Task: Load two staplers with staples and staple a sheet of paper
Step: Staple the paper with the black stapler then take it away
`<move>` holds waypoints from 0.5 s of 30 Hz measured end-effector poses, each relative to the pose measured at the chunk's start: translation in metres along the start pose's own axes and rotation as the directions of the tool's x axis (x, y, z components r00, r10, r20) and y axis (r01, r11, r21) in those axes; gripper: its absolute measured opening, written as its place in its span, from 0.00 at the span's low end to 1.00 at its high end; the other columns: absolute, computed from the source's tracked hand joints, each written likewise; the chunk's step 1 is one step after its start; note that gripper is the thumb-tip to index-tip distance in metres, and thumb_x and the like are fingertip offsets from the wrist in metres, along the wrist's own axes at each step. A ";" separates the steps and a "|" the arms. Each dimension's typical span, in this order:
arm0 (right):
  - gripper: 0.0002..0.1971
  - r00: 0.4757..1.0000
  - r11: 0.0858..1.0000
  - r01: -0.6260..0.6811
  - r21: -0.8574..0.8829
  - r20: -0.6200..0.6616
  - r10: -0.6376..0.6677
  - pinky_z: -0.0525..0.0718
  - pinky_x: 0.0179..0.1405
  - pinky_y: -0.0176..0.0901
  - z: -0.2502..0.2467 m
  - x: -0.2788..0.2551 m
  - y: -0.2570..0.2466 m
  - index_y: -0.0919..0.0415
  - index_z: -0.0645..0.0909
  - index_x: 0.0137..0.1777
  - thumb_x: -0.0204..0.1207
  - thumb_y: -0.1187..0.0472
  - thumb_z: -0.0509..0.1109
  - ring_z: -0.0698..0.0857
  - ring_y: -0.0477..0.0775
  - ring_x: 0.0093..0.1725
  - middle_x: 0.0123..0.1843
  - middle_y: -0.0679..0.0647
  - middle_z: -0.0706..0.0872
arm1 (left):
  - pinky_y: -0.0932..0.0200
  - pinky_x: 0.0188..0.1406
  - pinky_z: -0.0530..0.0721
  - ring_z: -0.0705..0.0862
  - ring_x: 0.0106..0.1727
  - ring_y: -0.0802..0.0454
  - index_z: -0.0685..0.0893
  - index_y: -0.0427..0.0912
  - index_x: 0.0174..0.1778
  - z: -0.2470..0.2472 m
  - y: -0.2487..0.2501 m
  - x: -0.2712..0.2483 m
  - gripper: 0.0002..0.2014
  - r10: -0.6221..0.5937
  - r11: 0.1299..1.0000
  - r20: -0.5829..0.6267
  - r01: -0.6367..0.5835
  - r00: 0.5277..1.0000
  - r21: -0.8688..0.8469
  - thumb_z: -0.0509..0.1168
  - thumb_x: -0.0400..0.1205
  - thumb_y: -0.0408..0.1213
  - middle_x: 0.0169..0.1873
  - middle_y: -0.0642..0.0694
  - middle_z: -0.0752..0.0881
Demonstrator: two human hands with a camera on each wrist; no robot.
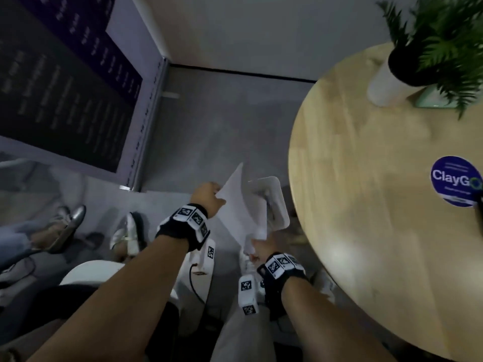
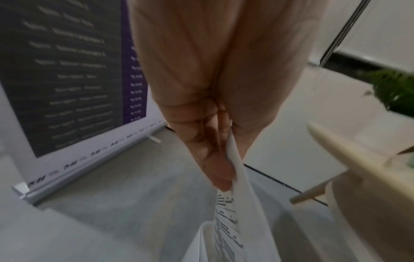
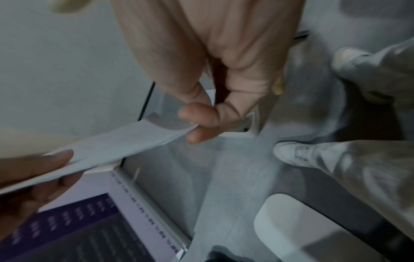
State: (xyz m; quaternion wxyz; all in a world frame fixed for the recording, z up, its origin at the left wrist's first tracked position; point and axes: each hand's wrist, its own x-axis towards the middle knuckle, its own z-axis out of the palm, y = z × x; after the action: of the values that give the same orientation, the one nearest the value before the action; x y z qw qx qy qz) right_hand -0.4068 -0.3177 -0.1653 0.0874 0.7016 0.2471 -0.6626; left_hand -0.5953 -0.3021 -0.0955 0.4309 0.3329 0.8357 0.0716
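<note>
— Where is the sheet of paper (image 1: 241, 207)?

— Off the desk (image 1: 366, 194), held in the air over the floor just left of the round wooden top. The left hand (image 1: 206, 198) has its grip closed on the far corner, thumb on one side and fingers on the other; the right hand (image 1: 261, 250) pinches the near end between thumb and forefinger.

— Any writing on it?

— Black printed lines show in the left wrist view, too blurred to read.

— Other lettering?

— A round blue sticker (image 1: 456, 180) on the desk reads "ClayGo"; the smaller words around it cannot be read. The dark banner (image 1: 65, 82) standing on the floor at the left carries rows of pale text, smeared past reading.

— What else is on the desk?

— A potted fern (image 1: 428, 48) in a white pot at the far edge. A white tray-like thing (image 1: 274, 202) shows behind the paper; I cannot tell what it is.
</note>
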 end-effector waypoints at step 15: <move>0.04 0.994 0.976 -0.093 0.198 -0.042 0.103 0.89 0.45 0.44 -0.042 0.119 0.004 0.62 0.74 0.45 0.78 0.70 0.65 0.88 0.54 0.40 0.30 0.51 0.88 | 0.45 0.56 0.87 0.88 0.56 0.35 0.75 0.27 0.71 0.103 -0.005 0.129 0.25 -0.172 0.965 0.173 0.201 0.970 -0.168 0.72 0.78 0.30 0.64 0.30 0.83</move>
State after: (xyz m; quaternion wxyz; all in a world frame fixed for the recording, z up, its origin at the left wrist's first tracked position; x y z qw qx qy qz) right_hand -0.3680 -0.2752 -0.2772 0.0443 0.7351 0.1481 -0.6601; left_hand -0.5713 -0.2437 -0.2476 0.5291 0.2159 0.8166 0.0814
